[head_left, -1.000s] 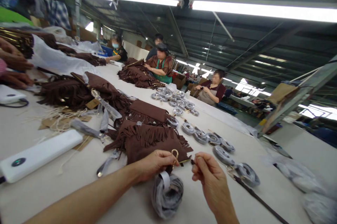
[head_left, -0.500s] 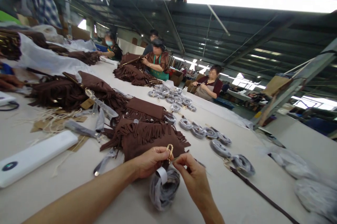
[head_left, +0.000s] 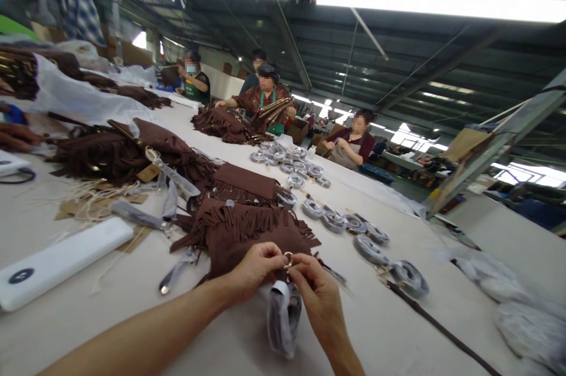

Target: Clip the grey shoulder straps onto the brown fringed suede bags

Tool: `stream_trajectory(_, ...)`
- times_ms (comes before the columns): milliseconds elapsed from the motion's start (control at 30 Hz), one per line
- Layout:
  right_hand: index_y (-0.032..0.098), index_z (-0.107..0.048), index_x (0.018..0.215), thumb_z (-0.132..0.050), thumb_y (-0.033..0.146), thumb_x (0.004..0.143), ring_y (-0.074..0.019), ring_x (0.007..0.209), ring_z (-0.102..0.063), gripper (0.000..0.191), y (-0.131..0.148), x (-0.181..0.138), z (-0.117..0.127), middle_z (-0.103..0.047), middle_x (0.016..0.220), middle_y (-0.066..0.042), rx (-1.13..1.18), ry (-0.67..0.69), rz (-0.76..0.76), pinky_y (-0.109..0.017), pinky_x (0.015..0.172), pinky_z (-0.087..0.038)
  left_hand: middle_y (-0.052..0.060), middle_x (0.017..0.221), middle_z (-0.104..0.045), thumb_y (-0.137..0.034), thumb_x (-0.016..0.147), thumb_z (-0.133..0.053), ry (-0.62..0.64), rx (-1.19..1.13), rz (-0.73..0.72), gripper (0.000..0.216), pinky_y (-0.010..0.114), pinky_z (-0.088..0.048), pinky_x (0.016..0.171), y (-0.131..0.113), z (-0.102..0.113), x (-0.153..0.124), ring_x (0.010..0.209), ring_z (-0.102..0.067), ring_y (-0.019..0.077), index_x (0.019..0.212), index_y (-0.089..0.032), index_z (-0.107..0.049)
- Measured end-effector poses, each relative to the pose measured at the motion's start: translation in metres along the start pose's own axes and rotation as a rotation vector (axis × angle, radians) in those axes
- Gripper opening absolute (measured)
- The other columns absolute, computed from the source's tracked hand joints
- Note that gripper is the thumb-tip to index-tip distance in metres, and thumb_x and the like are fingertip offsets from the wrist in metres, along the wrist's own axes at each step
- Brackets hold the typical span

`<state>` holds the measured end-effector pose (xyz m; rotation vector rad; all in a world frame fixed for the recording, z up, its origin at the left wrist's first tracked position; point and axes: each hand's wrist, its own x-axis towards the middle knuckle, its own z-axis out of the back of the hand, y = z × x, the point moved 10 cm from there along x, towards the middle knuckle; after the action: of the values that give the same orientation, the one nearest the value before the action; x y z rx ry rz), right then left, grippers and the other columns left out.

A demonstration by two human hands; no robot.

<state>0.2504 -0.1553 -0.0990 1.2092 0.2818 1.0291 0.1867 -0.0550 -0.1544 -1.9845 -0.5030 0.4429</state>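
My left hand (head_left: 255, 269) pinches one side of a gold metal clasp (head_left: 288, 259). My right hand (head_left: 319, 289) has thumb and fingers closed on the clasp's other side, so both sets of fingertips nearly meet. Below the clasp hangs a coiled strap (head_left: 282, 322) in cloudy plastic wrap, with a white band near its top. Just beyond my hands lies a brown fringed bag (head_left: 256, 237), and a second brown bag (head_left: 245, 180) sits behind it. A slim pointed tool (head_left: 333, 270), only partly visible, is on the table right of my right hand.
Several wrapped strap coils (head_left: 333, 221) line the table's right side, with a loose dark strap (head_left: 435, 324) running toward me. To the left are a white device (head_left: 66, 261), brown tags with strings (head_left: 95, 202) and piled bags (head_left: 101, 155). Co-workers (head_left: 265, 96) stand across the table.
The clasp has turned and dropped slightly between my fingers, and the coil below has rotated edge-on. My right hand has come up closer to my left. Across the table, a co-worker now lifts gold-edged brown pieces.
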Motion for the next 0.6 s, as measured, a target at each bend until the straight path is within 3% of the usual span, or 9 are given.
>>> stream_trajectory(100,0.019,-0.062,0.094,-0.062,0.038,0.083,-0.0188,0.07,-0.065,0.022,-0.001,0.001,0.006,-0.071,0.075,-0.002,0.003,-0.028,-0.012,-0.027,0.066,-0.049,-0.002,0.061,-0.055,-0.041,0.062,-0.072,0.061,-0.018,0.004,0.032,0.023,-0.037,0.056,-0.005,-0.007,-0.004,0.057,-0.049,0.0102,0.064,-0.013,-0.057)
stream_trajectory(200,0.02,-0.058,0.093,-0.064,0.04,0.082,-0.0191,0.065,-0.065,0.024,-0.005,0.0,0.006,-0.071,0.07,-0.001,0.058,-0.023,-0.038,-0.028,0.062,-0.05,-0.001,0.062,-0.056,-0.035,0.06,-0.074,0.066,0.091,-0.034,0.027,0.023,-0.036,0.058,-0.009,-0.009,-0.005,0.058,-0.048,0.0107,0.068,-0.012,-0.061)
stream_trajectory(300,0.02,-0.059,0.091,-0.063,0.039,0.083,-0.0181,0.062,-0.064,0.021,-0.003,0.0,0.001,-0.07,0.068,0.0,0.029,0.012,-0.015,-0.027,0.06,-0.049,-0.002,0.059,-0.054,-0.028,0.062,-0.071,0.051,0.283,-0.116,0.018,0.023,-0.031,0.054,-0.014,-0.007,-0.005,0.055,-0.043,0.0102,0.065,-0.013,-0.061)
stream_trajectory(500,0.021,-0.062,0.083,-0.058,0.03,0.085,-0.0154,0.064,-0.061,0.011,0.022,-0.002,0.006,-0.069,0.076,-0.001,-0.234,-0.043,0.134,-0.023,0.058,-0.046,0.001,0.064,-0.056,-0.021,0.076,-0.061,0.074,0.929,-0.49,0.017,0.024,-0.033,0.062,-0.055,-0.021,-0.019,0.065,-0.049,0.0154,0.059,-0.019,-0.058)
stream_trajectory(600,0.02,-0.063,0.086,-0.052,0.029,0.088,-0.0156,0.063,-0.06,0.014,0.033,-0.005,0.007,-0.068,0.076,-0.002,-0.306,-0.079,0.229,-0.024,0.059,-0.045,0.0,0.064,-0.057,-0.023,0.081,-0.057,0.056,1.031,-0.511,0.017,0.024,-0.033,0.061,-0.069,-0.023,-0.023,0.063,-0.05,0.0151,0.064,-0.019,-0.057)
